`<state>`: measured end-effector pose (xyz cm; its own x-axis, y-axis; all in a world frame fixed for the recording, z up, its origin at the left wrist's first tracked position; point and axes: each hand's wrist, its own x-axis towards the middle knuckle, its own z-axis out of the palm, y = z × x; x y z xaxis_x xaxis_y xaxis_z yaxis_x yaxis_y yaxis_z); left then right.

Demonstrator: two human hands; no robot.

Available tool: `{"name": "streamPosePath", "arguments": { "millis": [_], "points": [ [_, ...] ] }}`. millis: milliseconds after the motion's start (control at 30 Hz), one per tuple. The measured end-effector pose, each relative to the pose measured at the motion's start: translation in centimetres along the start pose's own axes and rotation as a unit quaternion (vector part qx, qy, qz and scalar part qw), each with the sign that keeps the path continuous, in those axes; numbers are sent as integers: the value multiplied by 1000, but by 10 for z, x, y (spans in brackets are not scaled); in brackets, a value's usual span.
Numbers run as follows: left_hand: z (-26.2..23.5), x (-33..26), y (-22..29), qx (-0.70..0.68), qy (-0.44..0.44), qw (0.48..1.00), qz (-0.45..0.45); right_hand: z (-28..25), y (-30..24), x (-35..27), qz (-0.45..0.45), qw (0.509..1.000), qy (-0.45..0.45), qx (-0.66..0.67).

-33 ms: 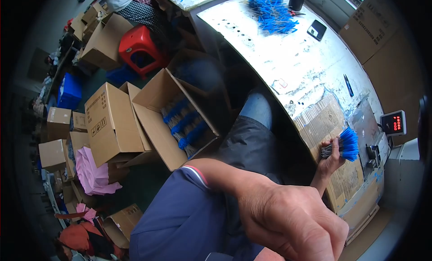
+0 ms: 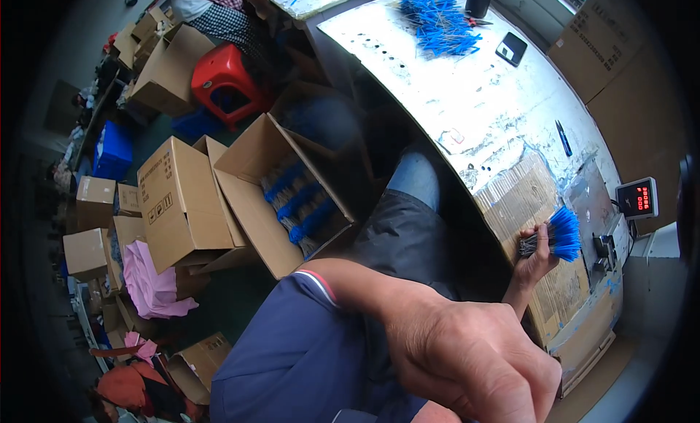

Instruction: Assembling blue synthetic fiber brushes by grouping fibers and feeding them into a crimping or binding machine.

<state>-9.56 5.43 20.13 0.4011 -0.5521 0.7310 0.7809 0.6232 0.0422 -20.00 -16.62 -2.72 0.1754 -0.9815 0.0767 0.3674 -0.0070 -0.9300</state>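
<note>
My left hand (image 2: pixel 485 357) is large and close at the lower right, its forearm crossing from the navy sleeve. Its fingers curl closed, and whatever they may hold is hidden beneath. Farther right, my right hand (image 2: pixel 537 261) is wrapped round a bundle of small blue-bristled wire brushes (image 2: pixel 564 235). The blue ends point right and the thin metal stems point left. This bundle is over a worn cardboard sheet (image 2: pixel 521 195) at the near end of the white table (image 2: pixel 467 95).
More blue brushes (image 2: pixel 437 22) lie heaped at the table's far end, near a phone (image 2: pixel 511 49). A dark pen-like tool (image 2: pixel 564 138) and a red digital display (image 2: pixel 637 198) are at right. Left stands an open carton (image 2: pixel 251 197) holding brush bundles, then a red stool (image 2: pixel 226 80).
</note>
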Motion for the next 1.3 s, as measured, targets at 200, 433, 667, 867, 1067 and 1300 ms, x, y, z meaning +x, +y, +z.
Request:
{"name": "streamPosePath", "arguments": {
  "millis": [200, 433, 667, 867, 1067, 1300],
  "points": [
    [-52, 2, 20, 343, -191, 905, -163, 5, -3, -1, 1, 1000, -6, 7],
    [-141, -76, -16, 451, 200, 756, -430, -5, -8, -5, 30, 999, -14, 18],
    [-200, -96, -21, 476, 258, 761, -358, 33, -28, -41, 191, 968, -123, 104],
    [-193, -87, -16, 402, 265, 804, -349, 40, -24, -53, 199, 963, -132, 127],
    [-202, -81, -15, 380, 224, 719, -537, 23, -36, -66, 281, 920, -233, 140],
    [-179, -99, -36, 279, 144, 785, -534, 6, -30, -104, 296, 886, -347, 84]
  ]
}}
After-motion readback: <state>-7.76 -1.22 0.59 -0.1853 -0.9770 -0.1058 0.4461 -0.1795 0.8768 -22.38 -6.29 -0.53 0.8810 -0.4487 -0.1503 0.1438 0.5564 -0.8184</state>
